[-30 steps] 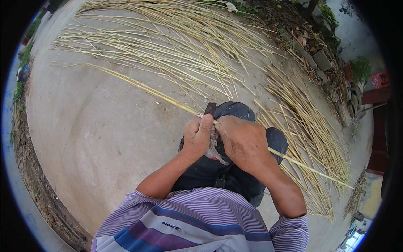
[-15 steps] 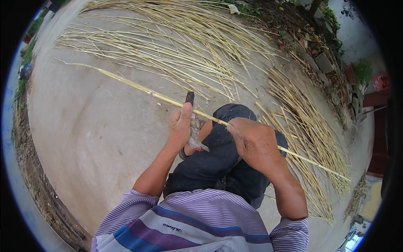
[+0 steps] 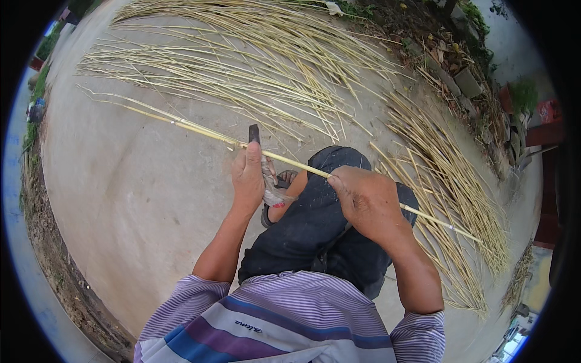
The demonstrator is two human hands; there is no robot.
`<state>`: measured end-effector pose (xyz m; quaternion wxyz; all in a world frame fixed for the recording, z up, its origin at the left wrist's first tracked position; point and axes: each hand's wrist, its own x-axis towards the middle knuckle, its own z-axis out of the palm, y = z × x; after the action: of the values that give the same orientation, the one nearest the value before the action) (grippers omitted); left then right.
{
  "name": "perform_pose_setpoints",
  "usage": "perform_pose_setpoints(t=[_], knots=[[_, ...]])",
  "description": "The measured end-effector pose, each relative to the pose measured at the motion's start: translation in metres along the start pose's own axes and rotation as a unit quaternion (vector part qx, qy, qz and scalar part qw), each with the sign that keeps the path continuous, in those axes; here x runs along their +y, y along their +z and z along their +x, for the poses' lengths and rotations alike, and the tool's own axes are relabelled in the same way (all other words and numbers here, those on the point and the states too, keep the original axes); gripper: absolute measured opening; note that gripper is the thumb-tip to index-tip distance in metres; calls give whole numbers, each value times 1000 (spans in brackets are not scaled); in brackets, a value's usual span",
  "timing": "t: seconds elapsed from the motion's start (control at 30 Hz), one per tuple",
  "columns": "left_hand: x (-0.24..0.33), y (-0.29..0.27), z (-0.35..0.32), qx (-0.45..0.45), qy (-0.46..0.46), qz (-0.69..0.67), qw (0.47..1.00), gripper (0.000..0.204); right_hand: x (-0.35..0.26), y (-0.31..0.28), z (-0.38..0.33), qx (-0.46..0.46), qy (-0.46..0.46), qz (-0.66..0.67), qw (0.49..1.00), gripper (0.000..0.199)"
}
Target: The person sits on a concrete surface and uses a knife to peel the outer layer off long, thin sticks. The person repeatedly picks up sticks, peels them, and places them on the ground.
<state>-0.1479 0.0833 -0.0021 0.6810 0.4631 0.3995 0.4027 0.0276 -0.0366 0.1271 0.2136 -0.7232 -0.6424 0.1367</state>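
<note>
A long thin yellow-green cane stalk (image 3: 296,164) runs across my front, sloping down from far left to right. My left hand (image 3: 246,178) is closed on a knife (image 3: 254,133) with a dark flat tip; its lower part is wrapped in clear crumpled plastic (image 3: 273,190). The left thumb lies along the stalk at the blade. My right hand (image 3: 368,202) grips the stalk over my knee, fingers curled under and partly hidden. Beyond the left hand the stalk appears as two lines, split or smeared by motion; I cannot tell which.
Many loose stalks (image 3: 206,69) lie spread on the concrete ground (image 3: 133,193) ahead. Another pile of stalks (image 3: 448,175) lies right of my knees. Dry leaves and blocks (image 3: 466,85) line the far right edge. My bent legs (image 3: 302,242) are beneath my hands.
My left hand has slid left along the stalk with the knife. The right hand stays nearly in place. The stalk's far part now shows as two lines.
</note>
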Motion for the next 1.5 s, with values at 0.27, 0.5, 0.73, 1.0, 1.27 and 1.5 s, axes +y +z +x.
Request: perform_pose_setpoints(t=[0.27,0.5,0.73,1.0,1.27,1.5], knots=[[3,19,-15,-37,-75,-25,996,46,-3,17,4,-1,-9,26,1000,14],[8,20,-15,-76,-11,31,997,45,-13,1,9,-30,-4,55,998,10],[0,15,-12,-29,-2,-15,999,47,-9,9,10,1,-36,45,998,9],[1,40,-23,-69,104,104,987,42,-10,20,10,-4,9,48,999,12],[1,16,-9,-27,-21,-39,999,43,3,12,2,-12,40,89,995,15],[-12,36,-24,-75,47,66,994,41,-5,22,2,15,43,100,994,14]])
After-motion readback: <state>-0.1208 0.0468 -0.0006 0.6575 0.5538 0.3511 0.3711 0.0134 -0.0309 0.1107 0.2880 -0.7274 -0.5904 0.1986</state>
